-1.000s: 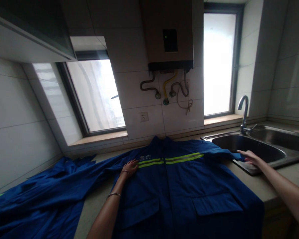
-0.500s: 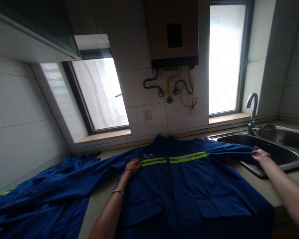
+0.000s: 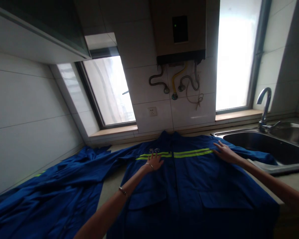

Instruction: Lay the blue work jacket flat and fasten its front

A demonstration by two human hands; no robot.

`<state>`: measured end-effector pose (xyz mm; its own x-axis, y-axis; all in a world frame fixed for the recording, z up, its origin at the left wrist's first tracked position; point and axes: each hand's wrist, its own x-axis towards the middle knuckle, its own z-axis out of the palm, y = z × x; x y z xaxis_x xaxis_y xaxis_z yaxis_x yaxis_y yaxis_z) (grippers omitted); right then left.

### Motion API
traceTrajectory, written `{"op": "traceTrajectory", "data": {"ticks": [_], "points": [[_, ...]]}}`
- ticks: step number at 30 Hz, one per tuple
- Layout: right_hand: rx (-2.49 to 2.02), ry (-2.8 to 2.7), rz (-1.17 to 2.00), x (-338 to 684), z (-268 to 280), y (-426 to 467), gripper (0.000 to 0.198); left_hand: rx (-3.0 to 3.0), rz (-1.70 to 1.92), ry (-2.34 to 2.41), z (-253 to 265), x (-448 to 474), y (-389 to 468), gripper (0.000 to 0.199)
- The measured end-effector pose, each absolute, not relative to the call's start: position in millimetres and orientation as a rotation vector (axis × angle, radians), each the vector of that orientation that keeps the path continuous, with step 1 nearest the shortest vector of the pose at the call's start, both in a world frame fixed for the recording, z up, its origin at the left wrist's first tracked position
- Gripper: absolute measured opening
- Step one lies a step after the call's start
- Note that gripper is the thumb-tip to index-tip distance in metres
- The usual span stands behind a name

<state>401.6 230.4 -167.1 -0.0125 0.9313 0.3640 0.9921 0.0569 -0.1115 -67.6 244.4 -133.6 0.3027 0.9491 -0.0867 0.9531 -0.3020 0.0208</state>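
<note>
A blue work jacket [image 3: 189, 179] with yellow-green stripes across its chest lies spread front-up on the counter, collar toward the wall. My left hand [image 3: 154, 161] rests with fingers spread on the chest, just at the stripe under a small white emblem. Near the other end of the stripe, by the armpit, my right hand [image 3: 224, 152] touches the cloth with its fingers stretched out. The jacket's sleeve on that side reaches over the sink's edge. The opposite sleeve runs left over a second blue garment [image 3: 52, 205].
A steel double sink [image 3: 254, 146] with a curved faucet [image 3: 265, 106] is at the right. On the tiled wall hang a water heater [image 3: 179, 30] with pipes below and a socket [image 3: 152, 111]. A cabinet [image 3: 40, 36] juts out at upper left. Counter [image 3: 108, 189] shows between the garments.
My right hand has let go of the sleeve end and moved left to the jacket's chest side; the sleeve now lies over the sink edge. My left hand has slid right along the chest.
</note>
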Motion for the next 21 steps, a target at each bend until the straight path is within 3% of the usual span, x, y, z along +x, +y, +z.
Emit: {"op": "traceTrajectory", "data": {"ticks": [6, 16, 21], "points": [[-1.812, -2.313, 0.0, 294, -193, 173, 0.064, 2.605, -0.115, 1.393, -154, -27, 143, 0.073], [-1.882, -2.319, 0.074, 290, -195, 157, 0.068, 2.705, -0.122, 1.207, -120, -54, 49, 0.06], [-1.89, -2.3, 0.065, 289, -195, 155, 0.067, 2.873, -0.278, 1.118, -136, -109, -36, 0.088]]}}
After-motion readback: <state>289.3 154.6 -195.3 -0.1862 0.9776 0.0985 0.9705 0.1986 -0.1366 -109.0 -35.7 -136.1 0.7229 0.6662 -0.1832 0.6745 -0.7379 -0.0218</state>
